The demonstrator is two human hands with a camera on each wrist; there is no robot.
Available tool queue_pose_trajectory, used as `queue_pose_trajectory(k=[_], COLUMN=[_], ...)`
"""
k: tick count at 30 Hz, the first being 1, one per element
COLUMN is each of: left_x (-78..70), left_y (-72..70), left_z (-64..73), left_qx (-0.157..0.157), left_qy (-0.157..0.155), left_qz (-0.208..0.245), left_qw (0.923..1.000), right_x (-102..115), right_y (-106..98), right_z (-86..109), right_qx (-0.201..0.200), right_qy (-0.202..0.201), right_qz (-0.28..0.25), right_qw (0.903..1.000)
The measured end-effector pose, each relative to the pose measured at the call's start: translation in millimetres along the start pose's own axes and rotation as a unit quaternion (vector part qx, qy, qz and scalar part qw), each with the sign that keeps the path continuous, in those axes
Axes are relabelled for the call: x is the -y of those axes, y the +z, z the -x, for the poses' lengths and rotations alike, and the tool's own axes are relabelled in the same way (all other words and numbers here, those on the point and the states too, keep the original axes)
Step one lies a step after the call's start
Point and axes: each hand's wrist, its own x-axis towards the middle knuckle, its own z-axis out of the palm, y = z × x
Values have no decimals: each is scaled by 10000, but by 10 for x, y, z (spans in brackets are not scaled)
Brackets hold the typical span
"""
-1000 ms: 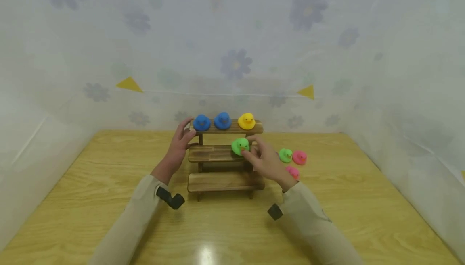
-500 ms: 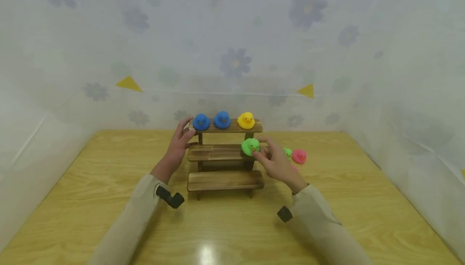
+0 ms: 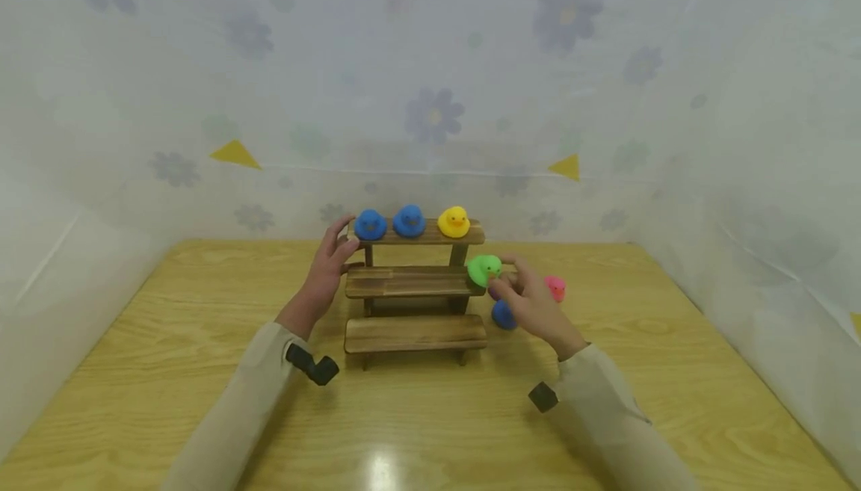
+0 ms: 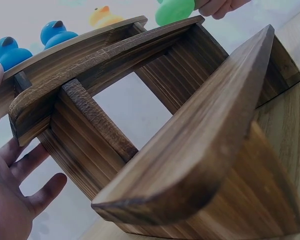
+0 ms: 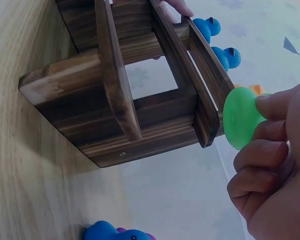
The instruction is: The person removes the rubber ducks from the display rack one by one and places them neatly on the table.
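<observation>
Green duck (image 3: 481, 271) pinched by right hand (image 3: 536, 308), left hand (image 3: 323, 273) spread against three-tier stand (image 3: 406, 282), three ducks (image 3: 409, 223) atop

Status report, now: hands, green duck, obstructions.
Left hand grips top left of wooden stand. Right hand pinches green duck near right end of middle tier; contact unclear. Top tier occupied: two blue ducks, yellow duck.

A wooden table (image 3: 417, 424) bears a three-step wooden stand (image 3: 410, 282), with one blue duck (image 3: 503, 315) and a pink duck (image 3: 557, 288) to its right. Two other blue ducks (image 3: 409, 222) and a yellow duck (image 3: 454, 223) sit on the top step.
</observation>
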Motion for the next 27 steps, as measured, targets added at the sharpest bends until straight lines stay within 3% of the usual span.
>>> queue_pose_trajectory(k=[7, 11, 27], left_x=[2, 7, 3], left_y=[25, 14, -4], left_z=[3, 6, 13], left_qx=[66, 50, 172], left_qy=[14, -33, 6], left_qz=[35, 28, 42], left_qw=[10000, 10000, 9998], right_x=[-51, -82, -180], right_y=[-191, -294, -508], right_z=[43, 46, 120], right_qx=[-11, -48, -143], right_qy=[464, 489, 610], right_qz=[465, 617, 455], right_qw=[9978, 9969, 9970])
